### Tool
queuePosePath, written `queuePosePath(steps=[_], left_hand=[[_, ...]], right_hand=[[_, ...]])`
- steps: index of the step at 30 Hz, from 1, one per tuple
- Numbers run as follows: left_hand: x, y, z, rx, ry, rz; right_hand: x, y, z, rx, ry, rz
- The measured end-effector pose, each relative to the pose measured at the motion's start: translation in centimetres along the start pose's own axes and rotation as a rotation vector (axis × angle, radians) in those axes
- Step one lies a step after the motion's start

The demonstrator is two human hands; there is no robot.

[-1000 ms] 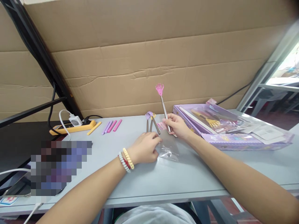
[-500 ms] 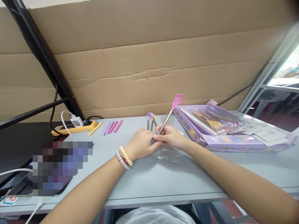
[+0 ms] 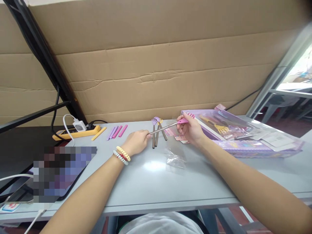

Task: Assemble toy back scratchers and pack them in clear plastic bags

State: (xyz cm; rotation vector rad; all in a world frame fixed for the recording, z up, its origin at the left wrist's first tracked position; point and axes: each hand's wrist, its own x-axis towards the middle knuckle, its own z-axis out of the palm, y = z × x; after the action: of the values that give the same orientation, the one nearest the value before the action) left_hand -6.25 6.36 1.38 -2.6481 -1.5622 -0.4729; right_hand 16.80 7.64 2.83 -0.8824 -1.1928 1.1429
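Note:
Between my hands a telescopic back scratcher (image 3: 163,128) with a pink hand-shaped head is held at a slant, its metal rod drawn out. My left hand (image 3: 136,141), with coil bands at the wrist, is closed around the rod's lower end. The pink head is gripped by my right hand (image 3: 191,130), whose fingers partly cover it. Just behind the rod lie several back scratchers (image 3: 156,135) with purple and yellow heads. A crumpled clear plastic bag (image 3: 175,158) and pink-and-white cards (image 3: 180,138) lie below and beside my right hand.
Purple, pink and yellow tubes (image 3: 117,132) lie at the back left, near a yellow power strip (image 3: 80,132) with a white charger. A blurred-out tablet (image 3: 65,175) rests at left. At right stands a purple box (image 3: 255,149) holding packaged scratchers and papers. Cardboard (image 3: 156,81) backs the table.
My right hand has moved right, from the rod to the pink head. My left hand has shifted left with the rod's end. The scratcher has tipped from steep to nearly level.

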Motion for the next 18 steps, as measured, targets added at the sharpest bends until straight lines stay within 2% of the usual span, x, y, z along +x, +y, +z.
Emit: queuePosePath(steps=[4,7,10,18], left_hand=[[0.1,-1.1,-0.4,-0.052,0.059,-0.010],[0.1,-1.6,-0.9,-0.054,0.085,-0.029],[-0.1,-1.6,-1.5,-0.001,0.076,-0.053],[-0.7,0.6,-2.2,-0.015,0.016,0.028]], right_hand=[[-0.2,0.1,0.4,-0.045,0.058,-0.069],[-0.4,0.4,0.5,-0.211,0.063,-0.130],[-0.7,0.6,0.6,-0.317,0.008,-0.171],[-2.4,1.5,2.4,-0.218,-0.190,-0.197]])
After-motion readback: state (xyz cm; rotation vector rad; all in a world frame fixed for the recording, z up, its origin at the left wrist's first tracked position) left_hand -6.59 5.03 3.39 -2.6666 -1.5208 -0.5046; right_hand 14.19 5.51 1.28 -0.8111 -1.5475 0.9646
